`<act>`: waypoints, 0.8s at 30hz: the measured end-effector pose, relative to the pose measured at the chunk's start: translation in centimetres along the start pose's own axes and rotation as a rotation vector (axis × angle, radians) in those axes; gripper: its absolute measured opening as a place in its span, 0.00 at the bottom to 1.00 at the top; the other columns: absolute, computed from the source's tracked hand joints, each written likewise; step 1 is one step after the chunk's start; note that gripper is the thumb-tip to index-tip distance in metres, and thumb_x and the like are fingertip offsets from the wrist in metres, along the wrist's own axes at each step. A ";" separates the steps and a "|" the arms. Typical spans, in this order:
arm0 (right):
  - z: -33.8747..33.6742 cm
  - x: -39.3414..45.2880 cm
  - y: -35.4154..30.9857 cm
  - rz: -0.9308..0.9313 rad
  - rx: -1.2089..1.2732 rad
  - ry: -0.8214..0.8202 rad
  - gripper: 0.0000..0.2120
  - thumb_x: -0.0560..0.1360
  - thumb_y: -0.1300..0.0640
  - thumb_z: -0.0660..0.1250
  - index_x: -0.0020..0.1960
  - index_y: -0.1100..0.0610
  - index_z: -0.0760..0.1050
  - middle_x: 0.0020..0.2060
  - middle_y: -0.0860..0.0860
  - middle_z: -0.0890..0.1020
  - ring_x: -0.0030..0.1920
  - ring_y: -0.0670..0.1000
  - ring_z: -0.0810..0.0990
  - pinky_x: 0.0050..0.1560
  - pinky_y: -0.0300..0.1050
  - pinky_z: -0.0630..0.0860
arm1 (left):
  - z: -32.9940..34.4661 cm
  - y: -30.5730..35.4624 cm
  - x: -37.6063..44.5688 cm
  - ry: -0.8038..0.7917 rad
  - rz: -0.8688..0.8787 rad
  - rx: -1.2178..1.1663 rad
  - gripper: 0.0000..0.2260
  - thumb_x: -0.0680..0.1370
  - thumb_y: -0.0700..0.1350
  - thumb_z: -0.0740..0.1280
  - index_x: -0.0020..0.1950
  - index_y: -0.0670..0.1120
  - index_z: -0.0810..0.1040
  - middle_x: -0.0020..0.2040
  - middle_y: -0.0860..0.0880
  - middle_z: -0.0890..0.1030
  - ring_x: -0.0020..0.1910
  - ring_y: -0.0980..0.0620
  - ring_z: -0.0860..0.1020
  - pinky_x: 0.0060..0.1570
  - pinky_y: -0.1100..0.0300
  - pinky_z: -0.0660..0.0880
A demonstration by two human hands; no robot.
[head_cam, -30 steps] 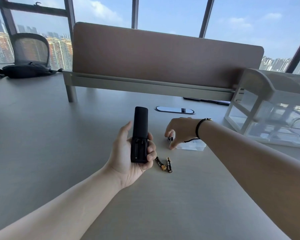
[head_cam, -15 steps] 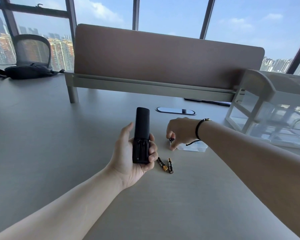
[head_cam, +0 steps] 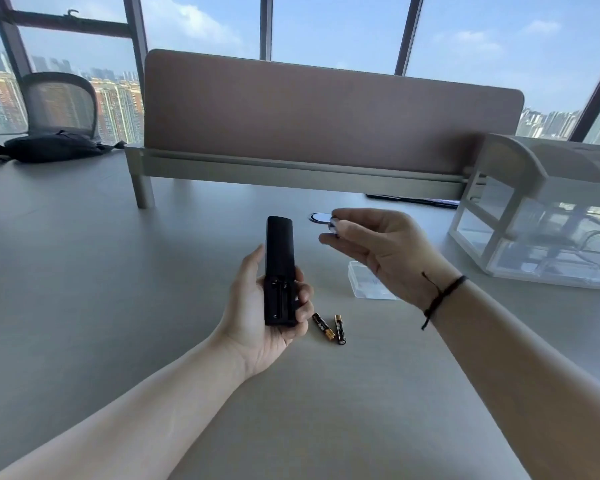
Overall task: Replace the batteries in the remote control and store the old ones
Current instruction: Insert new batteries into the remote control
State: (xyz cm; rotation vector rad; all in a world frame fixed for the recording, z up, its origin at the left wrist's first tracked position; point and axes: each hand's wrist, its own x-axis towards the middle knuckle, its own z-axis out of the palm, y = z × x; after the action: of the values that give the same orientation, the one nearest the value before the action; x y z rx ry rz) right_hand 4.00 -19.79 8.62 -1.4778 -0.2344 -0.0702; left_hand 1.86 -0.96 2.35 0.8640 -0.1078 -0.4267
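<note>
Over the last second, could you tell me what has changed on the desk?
The right hand lifted from beside the clear box, now pinching a small silvery object, likely a battery. The left hand still holds the open remote; the two black-and-gold batteries lie unmoved.

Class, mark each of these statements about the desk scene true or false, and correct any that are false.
1. The left hand holds the remote with its battery bay open. True.
2. Two batteries sit inside the remote's bay. False: they lie on the desk, and the bay looks empty.
3. The right hand pinches a small silvery item above the desk. True.
4. The clear box is stacked on the drawer unit. False: it rests on the desk.
</note>
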 end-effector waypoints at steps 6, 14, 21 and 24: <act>-0.6 -4.2 2.0 0.330 0.783 0.033 0.16 0.69 0.69 0.65 0.56 0.70 0.77 0.48 0.62 0.81 0.40 0.54 0.84 0.48 0.49 0.85 | 0.0 -0.1 0.1 0.019 0.010 0.040 0.23 0.76 0.64 0.58 0.42 0.43 0.74 0.33 0.45 0.72 0.24 0.48 0.68 0.23 0.63 0.57; 2.4 -5.5 3.5 0.431 0.474 -0.054 0.08 0.78 0.69 0.64 0.51 0.67 0.81 0.39 0.59 0.82 0.29 0.46 0.78 0.29 0.35 0.78 | 0.4 -0.3 0.1 0.035 -0.004 0.103 0.23 0.76 0.64 0.59 0.44 0.43 0.74 0.34 0.44 0.74 0.24 0.48 0.69 0.21 0.64 0.63; 2.5 -5.9 3.0 0.383 0.359 -0.035 0.12 0.81 0.62 0.60 0.59 0.65 0.79 0.30 0.52 0.72 0.25 0.47 0.63 0.21 0.37 0.57 | 0.5 -0.1 -0.2 0.036 -0.009 0.117 0.23 0.77 0.64 0.58 0.44 0.43 0.74 0.34 0.43 0.73 0.25 0.48 0.69 0.21 0.63 0.62; 2.1 -5.9 3.1 0.411 0.334 -0.047 0.12 0.81 0.61 0.60 0.58 0.62 0.80 0.29 0.51 0.70 0.25 0.48 0.61 0.20 0.38 0.56 | 0.6 -0.1 -0.4 0.037 -0.016 0.114 0.23 0.77 0.64 0.58 0.44 0.44 0.74 0.34 0.44 0.73 0.25 0.48 0.69 0.20 0.62 0.65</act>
State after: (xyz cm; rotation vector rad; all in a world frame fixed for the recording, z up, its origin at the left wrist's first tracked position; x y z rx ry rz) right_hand -1.37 -17.99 4.58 -1.1699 0.0243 0.3212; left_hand 1.28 -1.31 2.72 0.9847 -0.0912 -0.4225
